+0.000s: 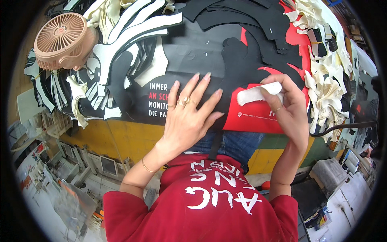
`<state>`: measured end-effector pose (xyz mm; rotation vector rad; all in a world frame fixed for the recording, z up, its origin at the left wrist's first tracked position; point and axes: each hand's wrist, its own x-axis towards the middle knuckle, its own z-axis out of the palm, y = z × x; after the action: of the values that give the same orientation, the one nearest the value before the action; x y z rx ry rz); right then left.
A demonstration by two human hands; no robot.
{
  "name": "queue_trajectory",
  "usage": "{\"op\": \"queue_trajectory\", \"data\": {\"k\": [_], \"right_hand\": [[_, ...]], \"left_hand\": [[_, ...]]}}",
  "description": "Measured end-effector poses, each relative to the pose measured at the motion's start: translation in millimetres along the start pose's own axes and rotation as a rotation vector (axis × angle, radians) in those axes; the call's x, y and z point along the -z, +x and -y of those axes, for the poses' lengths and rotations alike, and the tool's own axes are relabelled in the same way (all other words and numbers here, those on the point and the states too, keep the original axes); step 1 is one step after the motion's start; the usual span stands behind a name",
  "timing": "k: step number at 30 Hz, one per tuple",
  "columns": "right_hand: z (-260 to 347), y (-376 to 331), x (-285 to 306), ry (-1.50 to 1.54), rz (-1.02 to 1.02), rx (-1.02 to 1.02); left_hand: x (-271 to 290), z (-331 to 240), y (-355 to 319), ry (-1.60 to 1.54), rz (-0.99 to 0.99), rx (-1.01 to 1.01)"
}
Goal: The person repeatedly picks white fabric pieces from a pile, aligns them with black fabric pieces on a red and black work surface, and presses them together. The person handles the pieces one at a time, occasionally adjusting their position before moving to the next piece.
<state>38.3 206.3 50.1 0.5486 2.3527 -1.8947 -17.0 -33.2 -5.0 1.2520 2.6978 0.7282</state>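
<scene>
At the far left corner of the worktable (133,137), whose near edge is yellow, stands a small round beige plastic fan (63,40), tilted. Just beside it to the right lie fanned stacks of curved black-and-white foam-backed cut pieces (129,36), reaching toward the far edge. Below the fan, more narrow black-and-white strips (86,99) hang over the near left portion of the surface.

The table centre is covered by a black and red printed poster sheet (258,115).

The left hand (189,117) lies flat, palm down, fingers fully spread and extended. It grips nothing; it presses on a flat black curved cut fabric piece (242,68) at the near centre of the surface. Rings are visible on two fingers and a thin bracelet at the wrist.

The black cut piece extends from beneath the left fingertips away to the right and toward the far edge, passing under the right hand. Further black pieces of like shape (242,16) are stacked at the far centre.

The right hand (288,107) is curled closed, thumb against fingers, pinching a short white padded strip (258,93). The strip projects leftward from the fingers, just above the black piece, between the two hands. Contact with the black piece cannot be determined.

Along the right edge lies a heap of cream-white foam offcuts (326,92).
</scene>
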Motion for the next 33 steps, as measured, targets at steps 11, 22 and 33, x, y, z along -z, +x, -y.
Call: {"op": "queue_trajectory", "data": {"k": [11, 22, 33], "right_hand": [[8.1, 13.0, -36.1, -0.382, 0.246, 0.232], [12.2, 32.2, -54.0, -0.385, 0.253, 0.176], [13.9, 33.2, -50.7, -0.383, 0.324, 0.144]], "left_hand": [[-3.9, 16.5, -42.1, 0.025, -0.130, 0.021], [-16.9, 25.4, -49.1, -0.029, -0.262, -0.016], [-22.7, 26.3, -48.0, -0.046, -0.350, -0.058]]}}
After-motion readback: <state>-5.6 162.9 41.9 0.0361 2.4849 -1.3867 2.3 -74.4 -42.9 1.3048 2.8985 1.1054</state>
